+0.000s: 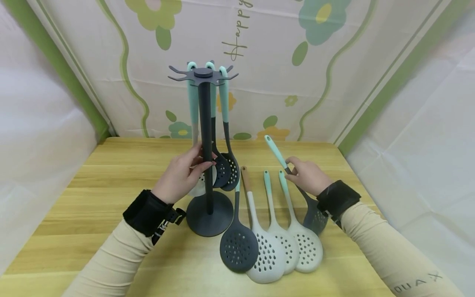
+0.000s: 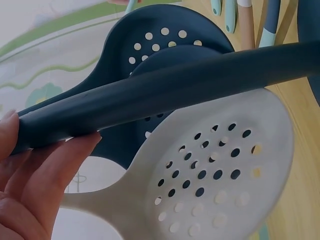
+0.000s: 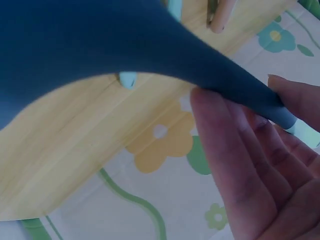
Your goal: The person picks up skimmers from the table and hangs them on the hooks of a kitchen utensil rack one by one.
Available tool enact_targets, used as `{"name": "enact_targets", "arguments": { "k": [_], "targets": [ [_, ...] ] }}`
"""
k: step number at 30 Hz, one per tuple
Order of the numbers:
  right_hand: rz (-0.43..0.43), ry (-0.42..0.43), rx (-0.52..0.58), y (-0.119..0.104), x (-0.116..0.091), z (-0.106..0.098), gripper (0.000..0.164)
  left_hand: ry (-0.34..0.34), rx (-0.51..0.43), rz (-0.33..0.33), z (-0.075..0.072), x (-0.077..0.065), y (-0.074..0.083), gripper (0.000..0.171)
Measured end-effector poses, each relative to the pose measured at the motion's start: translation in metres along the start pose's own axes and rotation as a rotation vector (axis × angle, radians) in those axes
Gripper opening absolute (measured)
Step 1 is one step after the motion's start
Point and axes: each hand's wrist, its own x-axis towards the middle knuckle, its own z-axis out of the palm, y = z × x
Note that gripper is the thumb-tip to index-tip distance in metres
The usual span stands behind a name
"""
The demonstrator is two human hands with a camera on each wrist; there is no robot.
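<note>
A dark utensil rack stands upright on a round base, with three mint-handled skimmers hanging from its hooks. My left hand grips its pole, thumb on one side and fingers on the other; the left wrist view shows the pole crossing in front of a white skimmer and dark ones. On the right, my right hand pinches a dark skimmer where its mint handle meets the dark shaft. That skimmer's handle points up and away, its perforated head partly behind the wrist. In the right wrist view its shaft lies between thumb and fingers.
Between the hands, a dark skimmer, a white one with a wood-coloured handle and two white ones with mint handles lie overlapping on the wooden table. A flowered cloth hangs behind the table.
</note>
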Motion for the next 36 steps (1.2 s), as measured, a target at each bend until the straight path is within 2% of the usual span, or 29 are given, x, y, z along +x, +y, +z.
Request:
{"name": "enact_targets", "arguments": {
  "k": [12,36],
  "targets": [
    [-0.043,0.032,0.011,-0.006,-0.002,-0.002,0.039,0.053,0.002,-0.002,0.002,-0.001,0.001,0.035],
    [-0.102,0.082,0.033,-0.015,-0.002,-0.006,0.037,0.092,0.011,0.002,0.006,-0.002,0.001,0.045]
  ]
}}
